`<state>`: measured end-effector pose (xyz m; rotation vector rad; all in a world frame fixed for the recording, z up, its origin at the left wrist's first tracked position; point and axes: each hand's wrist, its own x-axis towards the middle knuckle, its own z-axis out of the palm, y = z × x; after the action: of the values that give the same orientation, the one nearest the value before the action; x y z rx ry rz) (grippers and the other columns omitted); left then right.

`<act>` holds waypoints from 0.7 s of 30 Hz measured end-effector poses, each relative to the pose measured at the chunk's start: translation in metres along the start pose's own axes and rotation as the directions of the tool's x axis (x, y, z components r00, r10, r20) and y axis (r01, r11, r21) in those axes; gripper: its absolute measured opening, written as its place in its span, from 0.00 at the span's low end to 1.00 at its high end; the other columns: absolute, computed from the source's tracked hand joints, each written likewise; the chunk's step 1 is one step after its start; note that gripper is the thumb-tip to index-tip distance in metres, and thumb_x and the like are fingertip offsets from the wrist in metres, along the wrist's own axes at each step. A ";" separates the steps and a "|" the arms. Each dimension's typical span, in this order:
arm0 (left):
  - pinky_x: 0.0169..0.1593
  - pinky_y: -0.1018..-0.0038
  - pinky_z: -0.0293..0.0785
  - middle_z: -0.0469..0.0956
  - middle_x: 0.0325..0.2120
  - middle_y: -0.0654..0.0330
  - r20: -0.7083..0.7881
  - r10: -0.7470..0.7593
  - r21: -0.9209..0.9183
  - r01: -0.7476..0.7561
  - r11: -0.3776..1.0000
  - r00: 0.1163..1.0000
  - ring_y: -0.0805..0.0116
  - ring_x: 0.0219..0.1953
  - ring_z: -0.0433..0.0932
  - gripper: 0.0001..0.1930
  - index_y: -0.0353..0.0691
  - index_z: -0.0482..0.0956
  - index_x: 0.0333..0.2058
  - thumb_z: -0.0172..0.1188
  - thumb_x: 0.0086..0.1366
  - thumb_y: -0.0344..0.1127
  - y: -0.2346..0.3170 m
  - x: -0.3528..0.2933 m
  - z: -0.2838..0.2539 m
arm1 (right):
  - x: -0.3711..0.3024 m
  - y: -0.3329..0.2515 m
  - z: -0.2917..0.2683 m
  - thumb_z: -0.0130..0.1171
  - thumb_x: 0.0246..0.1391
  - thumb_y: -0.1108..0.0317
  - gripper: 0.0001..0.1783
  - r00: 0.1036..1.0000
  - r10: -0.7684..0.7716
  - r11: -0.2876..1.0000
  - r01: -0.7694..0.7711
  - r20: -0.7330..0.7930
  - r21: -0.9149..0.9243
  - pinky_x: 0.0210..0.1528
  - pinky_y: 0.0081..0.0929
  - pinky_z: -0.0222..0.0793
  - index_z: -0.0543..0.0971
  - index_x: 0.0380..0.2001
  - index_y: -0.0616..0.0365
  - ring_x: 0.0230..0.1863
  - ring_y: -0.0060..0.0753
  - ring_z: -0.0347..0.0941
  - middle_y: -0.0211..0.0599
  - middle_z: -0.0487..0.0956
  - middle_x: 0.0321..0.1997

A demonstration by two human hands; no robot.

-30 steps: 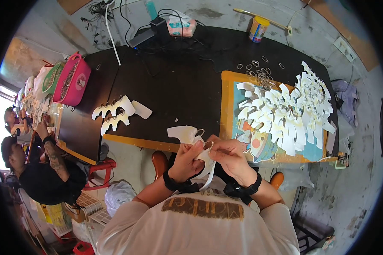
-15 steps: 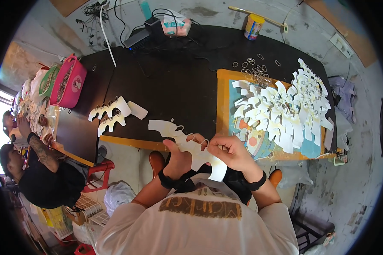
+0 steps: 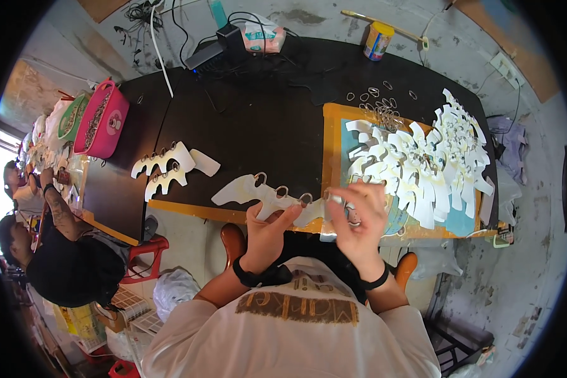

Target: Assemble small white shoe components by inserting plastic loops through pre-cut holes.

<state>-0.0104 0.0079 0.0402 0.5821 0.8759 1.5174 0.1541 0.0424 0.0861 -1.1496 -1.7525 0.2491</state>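
Observation:
My left hand pinches a white, curved-edged flat piece from below, thumb on its face. Upright metal rings stand along its upper edge. At the piece's right end, my right hand has thumb and forefinger closed at another ring; the fingers partly hide it. Two similar white pieces with rings lie on the dark table to the left, beside a plain white strip. To the right, a large heap of white pieces covers a mat, with loose metal rings behind it.
A pink basket of metal parts and a green basket stand at the left. Toward the back are a power adapter, a tissue pack and a yellow-lidded can. A co-worker sits at the left.
The white piece has been raised and turned so its rings stand up along the top edge. My right hand has moved right and up to the piece's right end.

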 end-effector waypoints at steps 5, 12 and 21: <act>0.43 0.81 0.76 0.83 0.36 0.60 -0.024 0.068 -0.021 -0.068 0.997 0.997 0.75 0.38 0.81 0.07 0.33 0.80 0.39 0.62 0.61 0.21 -0.008 0.001 0.008 | -0.021 -0.002 0.028 0.68 0.40 0.80 0.13 0.997 0.080 0.973 -0.077 -0.004 0.219 0.30 0.26 0.66 0.84 0.34 0.62 0.29 0.34 0.71 0.37 0.77 0.32; 0.42 0.79 0.76 0.82 0.35 0.62 -0.030 0.215 0.175 -0.207 0.963 0.976 0.73 0.39 0.81 0.10 0.37 0.79 0.38 0.61 0.60 0.17 -0.015 0.002 0.004 | -0.021 -0.003 0.037 0.67 0.40 0.84 0.10 0.994 0.074 0.970 -0.053 -0.080 0.236 0.32 0.23 0.70 0.83 0.31 0.66 0.30 0.33 0.75 0.39 0.78 0.30; 0.37 0.84 0.73 0.81 0.32 0.65 -0.115 0.266 0.258 -0.230 0.939 0.957 0.81 0.33 0.78 0.06 0.36 0.80 0.36 0.64 0.60 0.21 -0.021 0.008 0.008 | -0.023 0.007 0.049 0.64 0.43 0.83 0.10 0.979 -0.164 0.986 0.163 -0.122 -0.016 0.30 0.26 0.73 0.80 0.32 0.65 0.28 0.38 0.78 0.40 0.80 0.34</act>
<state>0.0072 0.0174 0.0268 0.7895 1.1470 1.7106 0.1203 0.0439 0.0434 -0.9968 -1.7282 0.0721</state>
